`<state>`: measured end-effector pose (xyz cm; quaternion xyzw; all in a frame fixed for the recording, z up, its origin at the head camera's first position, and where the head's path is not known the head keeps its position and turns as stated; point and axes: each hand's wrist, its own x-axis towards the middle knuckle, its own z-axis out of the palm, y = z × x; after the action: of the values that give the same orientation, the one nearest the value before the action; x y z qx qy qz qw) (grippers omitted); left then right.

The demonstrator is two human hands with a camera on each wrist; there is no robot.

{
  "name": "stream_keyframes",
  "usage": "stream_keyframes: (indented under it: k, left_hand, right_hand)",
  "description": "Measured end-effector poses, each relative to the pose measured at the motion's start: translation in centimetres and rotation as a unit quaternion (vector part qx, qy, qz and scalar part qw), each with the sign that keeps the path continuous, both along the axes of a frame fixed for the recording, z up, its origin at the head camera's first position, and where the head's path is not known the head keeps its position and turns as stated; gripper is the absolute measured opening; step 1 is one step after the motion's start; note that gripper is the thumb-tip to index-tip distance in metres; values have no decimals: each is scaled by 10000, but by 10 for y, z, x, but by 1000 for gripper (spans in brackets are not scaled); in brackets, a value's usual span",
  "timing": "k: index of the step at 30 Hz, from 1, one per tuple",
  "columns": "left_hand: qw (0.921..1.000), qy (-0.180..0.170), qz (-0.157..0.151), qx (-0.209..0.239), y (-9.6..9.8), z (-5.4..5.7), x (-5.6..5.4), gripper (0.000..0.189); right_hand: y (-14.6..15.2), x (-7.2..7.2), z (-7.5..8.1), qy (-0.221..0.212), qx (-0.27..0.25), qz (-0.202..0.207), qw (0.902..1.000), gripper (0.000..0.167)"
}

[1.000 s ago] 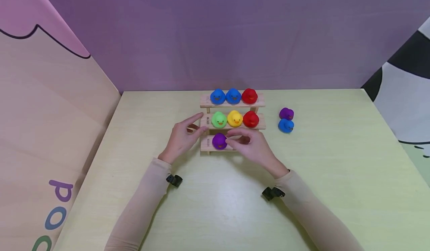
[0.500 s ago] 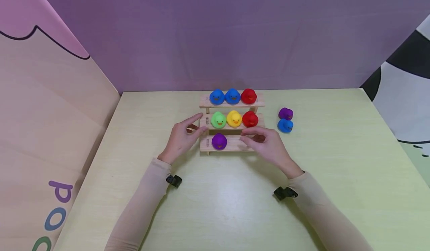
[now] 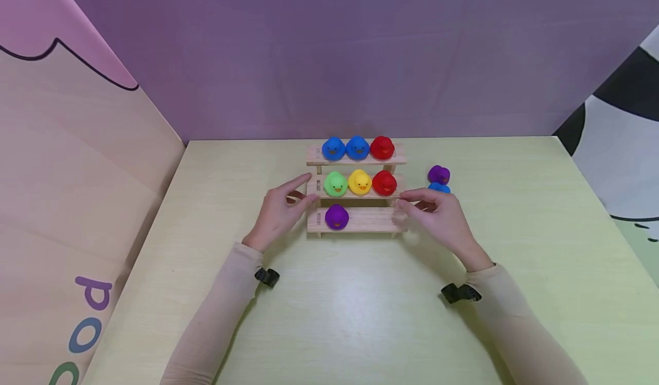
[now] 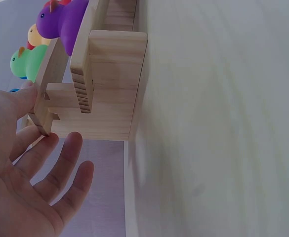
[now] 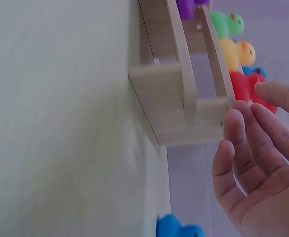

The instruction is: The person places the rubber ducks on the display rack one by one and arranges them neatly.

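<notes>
A three-tier wooden rack (image 3: 370, 220) stands on the table, bearing small rubber ducks. My left hand (image 3: 280, 209) pinches the left end of the middle tier; in the left wrist view the thumb lies above the board and fingers below it. My right hand (image 3: 437, 218) hovers by the rack's right end with fingers loosely bent and nothing in them. On the lowest tier sits one purple duck (image 3: 337, 217). The middle tier carries a green duck (image 3: 336, 184), a yellow duck (image 3: 360, 182) and a red duck (image 3: 384, 183).
Two blue ducks (image 3: 333, 149) and a red duck (image 3: 382, 148) line the top tier. Right of the rack, a purple duck (image 3: 439, 174) lies beside a blue duck (image 3: 439, 187), partly covered by my right hand. A purple wall (image 3: 360, 59) rises behind the table (image 3: 350, 316).
My right hand has left the purple duck on the lowest tier and moved right, past the rack's end. The left hand has stayed in place.
</notes>
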<state>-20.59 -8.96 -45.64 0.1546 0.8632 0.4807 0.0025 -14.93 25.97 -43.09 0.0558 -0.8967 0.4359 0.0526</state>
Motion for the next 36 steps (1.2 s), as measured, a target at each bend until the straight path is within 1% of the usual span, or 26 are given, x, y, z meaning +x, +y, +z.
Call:
stream_keyframes:
  k: [6, 11, 16, 19, 21, 26, 29, 36]
  left_hand:
    - [10000, 2, -32, 31, 0, 0, -1, 59]
    - [10000, -14, -19, 20, 0, 0, 0, 59]
    - [10000, -29, -2, 38, 0, 0, 0, 59]
    - [10000, -32, -7, 48, 0, 0, 0, 59]
    - [10000, -37, -9, 56, 0, 0, 0, 59]
    - [10000, -21, -27, 57, 0, 0, 0, 59]
    - [10000, -4, -37, 57, 0, 0, 0, 59]
    - [10000, -1, -13, 68, 0, 0, -1, 59]
  right_hand:
    - [19, 0, 4, 60, 87, -290, 9995, 27]
    - [38, -3, 4, 23, -4, -461, 9989, 29]
    - [58, -10, 2, -115, -212, -840, 9962, 37]
    - [70, -14, 0, -244, -183, -1033, 9942, 43]
    - [76, -15, -3, -325, -95, -1089, 9935, 45]
    - [83, -18, -12, -505, 73, -1026, 9934, 49]
    - [85, -19, -16, -582, 83, -938, 9939, 50]
    - [89, -23, -19, -681, 209, -700, 9950, 51]
